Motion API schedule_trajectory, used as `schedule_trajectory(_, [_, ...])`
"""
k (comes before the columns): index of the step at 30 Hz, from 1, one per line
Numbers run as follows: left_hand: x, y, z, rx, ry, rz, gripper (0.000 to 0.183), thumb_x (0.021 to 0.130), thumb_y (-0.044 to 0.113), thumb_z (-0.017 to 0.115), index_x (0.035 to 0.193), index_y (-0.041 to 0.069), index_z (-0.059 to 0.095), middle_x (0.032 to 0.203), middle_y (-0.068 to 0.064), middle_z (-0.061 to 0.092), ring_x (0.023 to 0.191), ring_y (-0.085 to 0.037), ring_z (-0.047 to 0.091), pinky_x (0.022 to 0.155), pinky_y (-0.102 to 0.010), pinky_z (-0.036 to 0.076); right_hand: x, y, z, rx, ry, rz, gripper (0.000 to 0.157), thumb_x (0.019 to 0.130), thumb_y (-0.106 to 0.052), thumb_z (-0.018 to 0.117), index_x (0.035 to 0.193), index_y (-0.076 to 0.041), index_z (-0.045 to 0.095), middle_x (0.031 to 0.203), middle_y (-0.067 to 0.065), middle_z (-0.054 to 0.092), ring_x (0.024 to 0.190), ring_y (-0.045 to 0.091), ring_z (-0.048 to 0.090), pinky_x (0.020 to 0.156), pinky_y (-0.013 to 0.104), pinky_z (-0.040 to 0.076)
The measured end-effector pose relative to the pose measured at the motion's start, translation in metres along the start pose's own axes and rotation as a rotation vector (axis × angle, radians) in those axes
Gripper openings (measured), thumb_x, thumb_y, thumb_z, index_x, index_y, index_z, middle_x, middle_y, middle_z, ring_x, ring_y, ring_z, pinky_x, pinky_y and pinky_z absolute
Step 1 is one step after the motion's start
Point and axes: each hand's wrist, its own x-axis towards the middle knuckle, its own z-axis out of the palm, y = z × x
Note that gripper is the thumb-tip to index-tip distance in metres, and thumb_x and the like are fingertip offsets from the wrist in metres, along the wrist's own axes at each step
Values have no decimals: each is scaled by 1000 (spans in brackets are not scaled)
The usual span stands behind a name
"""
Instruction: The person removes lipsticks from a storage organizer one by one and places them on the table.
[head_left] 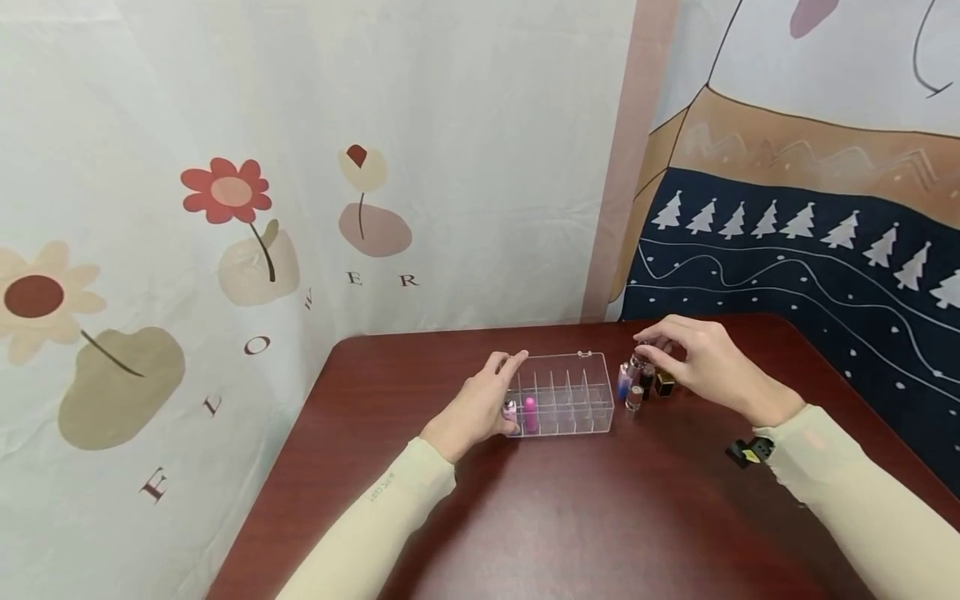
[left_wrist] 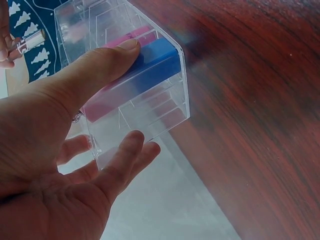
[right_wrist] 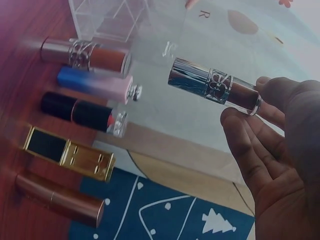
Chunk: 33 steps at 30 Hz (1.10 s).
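My left hand grips the left end of a clear divided organizer box, thumb along its front side and fingers at the back. Inside that end, near the thumb, stands a blue-and-pink lipstick, with a bright pink lipstick beside it. To the right of the box, my right hand pinches a silver lipstick by its clear end, between thumb and fingertips. It is held up above the other tubes. Its silver end points away from the palm.
Several upright tubes stand right of the box: a silver-and-orange one, a blue-to-pink one, a black one, a black-and-gold one and a copper one. Patterned cloth hangs behind the brown table.
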Motion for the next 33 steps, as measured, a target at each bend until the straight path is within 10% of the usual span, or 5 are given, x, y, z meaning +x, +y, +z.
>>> schedule_trajectory(33, [-2,-1,-2,-8,27,27,125,76,9,111,178,13,39,168,-24,51,81,-39,77,94,-50,72,-30,10,-4,-38,-80,137,29,92,-5,97,117,-16,88,105,-3,85,83,-2,69,73,21,66])
